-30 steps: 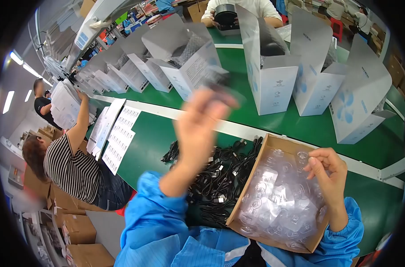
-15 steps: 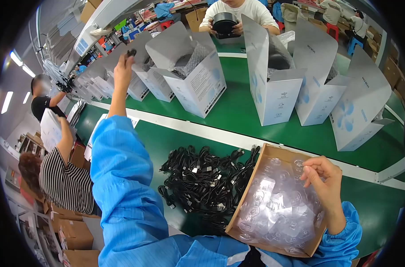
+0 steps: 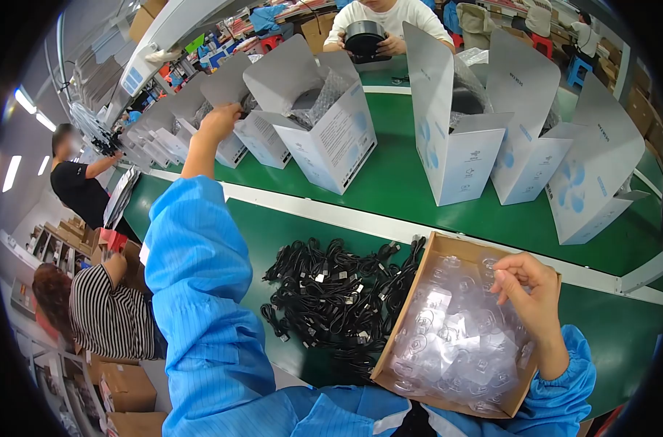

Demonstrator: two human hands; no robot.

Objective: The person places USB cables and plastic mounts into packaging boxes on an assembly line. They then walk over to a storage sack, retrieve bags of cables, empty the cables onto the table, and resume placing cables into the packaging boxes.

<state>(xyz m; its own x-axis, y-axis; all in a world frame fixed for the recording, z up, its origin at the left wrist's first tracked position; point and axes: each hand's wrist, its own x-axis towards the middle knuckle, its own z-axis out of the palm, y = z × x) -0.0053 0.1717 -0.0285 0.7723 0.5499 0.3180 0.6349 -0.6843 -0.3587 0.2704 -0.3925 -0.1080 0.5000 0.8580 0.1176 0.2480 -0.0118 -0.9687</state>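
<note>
My left hand (image 3: 219, 122) reaches out over the row of open white boxes. Its fingers are closed at the mouth of one white box (image 3: 262, 140), with a dark bit, seemingly a bundled black cable (image 3: 242, 114), at the fingertips. My right hand (image 3: 526, 288) is above a shallow cardboard tray (image 3: 381, 366) filled with clear plastic pieces (image 3: 448, 335) that carry ring shapes. Thumb and finger pinch one clear plastic piece (image 3: 487, 266) near the tray's far edge. Left of the tray lies a heap of bundled black cables (image 3: 331, 291).
More open boxes (image 3: 462, 156) stand on the green belt (image 3: 397, 160), some showing bubble wrap and dark round items. A white rail (image 3: 302, 211) runs before it. Across, a person holds a black round device (image 3: 365, 40). Two other people are at the left.
My left hand has lowered and moved right to the box mouth with the dark item. My right hand stays nearly still. Boxes shifted slightly right. The striped-shirt person's arm has dropped.
</note>
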